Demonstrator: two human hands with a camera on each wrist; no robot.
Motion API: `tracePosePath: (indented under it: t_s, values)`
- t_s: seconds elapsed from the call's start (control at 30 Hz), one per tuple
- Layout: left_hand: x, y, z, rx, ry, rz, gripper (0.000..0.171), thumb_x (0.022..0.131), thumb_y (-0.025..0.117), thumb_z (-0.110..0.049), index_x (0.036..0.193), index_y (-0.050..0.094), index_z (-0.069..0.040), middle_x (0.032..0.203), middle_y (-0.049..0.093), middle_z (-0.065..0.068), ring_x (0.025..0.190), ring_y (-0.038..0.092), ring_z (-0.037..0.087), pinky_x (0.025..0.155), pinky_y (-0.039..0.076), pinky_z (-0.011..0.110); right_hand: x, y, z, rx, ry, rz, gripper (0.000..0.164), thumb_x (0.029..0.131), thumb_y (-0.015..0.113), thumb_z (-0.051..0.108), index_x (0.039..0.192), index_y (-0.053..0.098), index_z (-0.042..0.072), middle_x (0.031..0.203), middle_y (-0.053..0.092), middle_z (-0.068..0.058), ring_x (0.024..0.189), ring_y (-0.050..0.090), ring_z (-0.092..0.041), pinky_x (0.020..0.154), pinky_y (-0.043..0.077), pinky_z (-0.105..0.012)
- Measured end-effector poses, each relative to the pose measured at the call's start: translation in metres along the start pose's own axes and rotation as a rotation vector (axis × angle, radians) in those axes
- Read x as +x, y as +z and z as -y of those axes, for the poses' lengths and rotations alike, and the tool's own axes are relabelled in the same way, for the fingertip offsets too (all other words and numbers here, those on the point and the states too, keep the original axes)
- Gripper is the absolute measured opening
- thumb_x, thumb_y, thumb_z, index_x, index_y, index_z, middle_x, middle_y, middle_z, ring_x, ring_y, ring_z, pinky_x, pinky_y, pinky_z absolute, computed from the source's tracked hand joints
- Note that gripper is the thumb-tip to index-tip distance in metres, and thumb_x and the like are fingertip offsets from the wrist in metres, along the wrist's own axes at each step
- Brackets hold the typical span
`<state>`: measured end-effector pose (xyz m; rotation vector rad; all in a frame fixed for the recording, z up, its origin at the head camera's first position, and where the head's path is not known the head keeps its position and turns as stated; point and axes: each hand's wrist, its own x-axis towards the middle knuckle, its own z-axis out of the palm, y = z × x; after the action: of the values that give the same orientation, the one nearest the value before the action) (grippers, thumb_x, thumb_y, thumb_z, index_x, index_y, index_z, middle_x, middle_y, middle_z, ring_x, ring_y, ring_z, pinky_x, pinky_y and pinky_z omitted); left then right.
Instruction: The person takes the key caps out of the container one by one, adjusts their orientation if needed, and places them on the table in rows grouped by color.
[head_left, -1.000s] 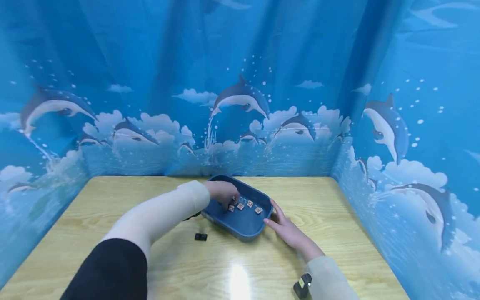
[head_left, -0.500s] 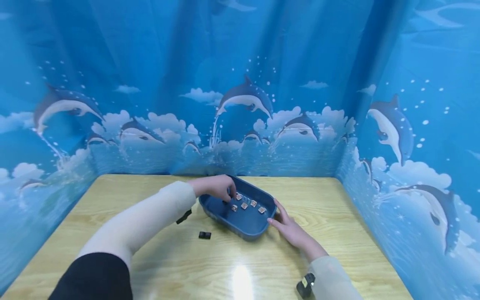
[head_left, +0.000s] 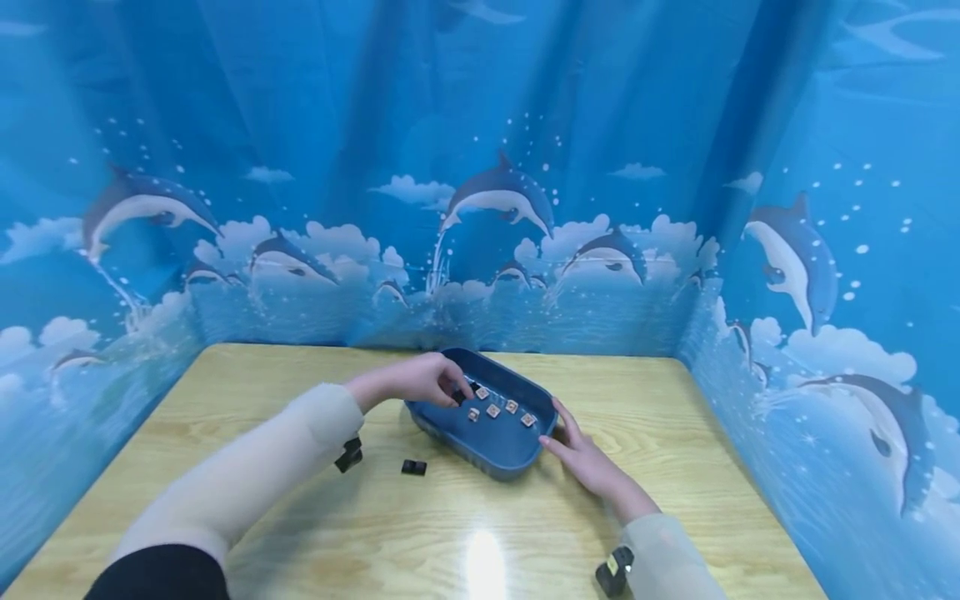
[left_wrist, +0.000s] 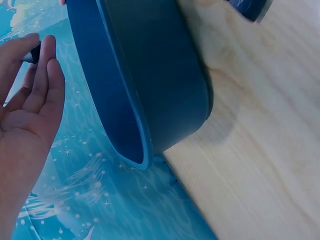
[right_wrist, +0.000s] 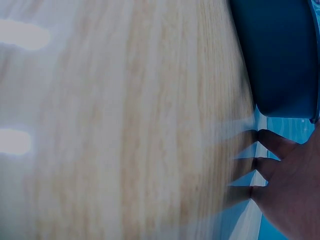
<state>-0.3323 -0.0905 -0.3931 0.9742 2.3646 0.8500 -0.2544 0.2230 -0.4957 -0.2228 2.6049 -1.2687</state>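
A dark blue tray (head_left: pixel 487 450) sits at the back middle of the table, with several small square pieces (head_left: pixel 492 411) in it, pale on top. Over its left side my left hand (head_left: pixel 412 379) pinches a small black block (left_wrist: pixel 35 52) between thumb and fingers, clearest in the left wrist view. My right hand (head_left: pixel 588 464) lies at the tray's right end, thumb and fingertips spread against the rim. In the right wrist view several of its fingers (right_wrist: pixel 272 142) reach down to the table beside the tray wall. A black two-part piece (head_left: pixel 414 467) lies on the table in front of the tray.
The light wooden table (head_left: pixel 360 542) ends at a blue curtain (head_left: pixel 315 167) printed with dolphins, at the back and sides. A dark rounded object (left_wrist: pixel 250 7), only partly visible, shows at the top of the left wrist view.
My left hand has lifted from inside the tray and moved left, bringing the black block up and uncovering more of the small pieces. The right hand has stayed at the tray's right end.
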Motion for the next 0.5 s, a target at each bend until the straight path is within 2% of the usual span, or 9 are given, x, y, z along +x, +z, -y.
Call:
tracePosePath:
  t_s: [0.17, 0.37, 0.5]
  values:
    - [-0.014, 0.009, 0.002, -0.043, 0.004, -0.053, 0.024, 0.087, 0.072, -0.004, 0.109, 0.074, -0.014, 0.106, 0.070, 0.001, 0.083, 0.065, 0.010, 0.073, 0.055, 0.026, 0.000, 0.000, 0.000, 0.006, 0.002, 0.001, 0.077, 0.100, 0.047, 0.049, 0.158, 0.001, 0.026, 0.152, 0.032, -0.022, 0.139, 0.024, -0.046, 0.108, -0.001, -0.068]
    - [-0.031, 0.018, 0.012, -0.075, -0.040, -0.126, 0.023, 0.086, 0.073, -0.006, 0.108, 0.075, -0.015, 0.103, 0.070, -0.003, 0.083, 0.065, 0.010, 0.073, 0.056, 0.031, -0.002, 0.001, 0.001, 0.022, 0.003, 0.007, 0.078, 0.100, 0.047, 0.049, 0.158, 0.001, 0.026, 0.152, 0.031, -0.023, 0.139, 0.024, -0.046, 0.107, -0.004, -0.068]
    - [-0.041, 0.022, 0.017, -0.100, -0.056, -0.179, 0.023, 0.087, 0.072, -0.004, 0.109, 0.074, -0.012, 0.106, 0.070, 0.000, 0.084, 0.065, 0.011, 0.073, 0.056, 0.030, -0.002, 0.001, 0.001, 0.035, -0.004, 0.006, 0.078, 0.100, 0.048, 0.049, 0.158, 0.002, 0.025, 0.152, 0.031, -0.024, 0.139, 0.024, -0.046, 0.107, -0.003, -0.069]
